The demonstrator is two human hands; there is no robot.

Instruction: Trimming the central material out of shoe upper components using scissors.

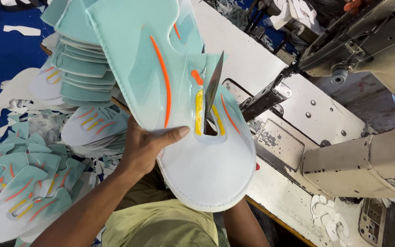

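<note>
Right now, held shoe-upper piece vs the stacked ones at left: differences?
The held piece is lifted and tilted in the left hand, with a scissor blade through its slot; the stacked pieces lie flat, untouched. The held piece is single; the stacked pieces are piled. Both are mint with orange and yellow stripes.

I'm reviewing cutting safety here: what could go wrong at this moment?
The scissor blade pokes through the mint shoe upper close to the left hand's thumb, so a slip might nick it. The cut could also stray into the yellow stripe. The right hand is hidden behind the piece.
</note>
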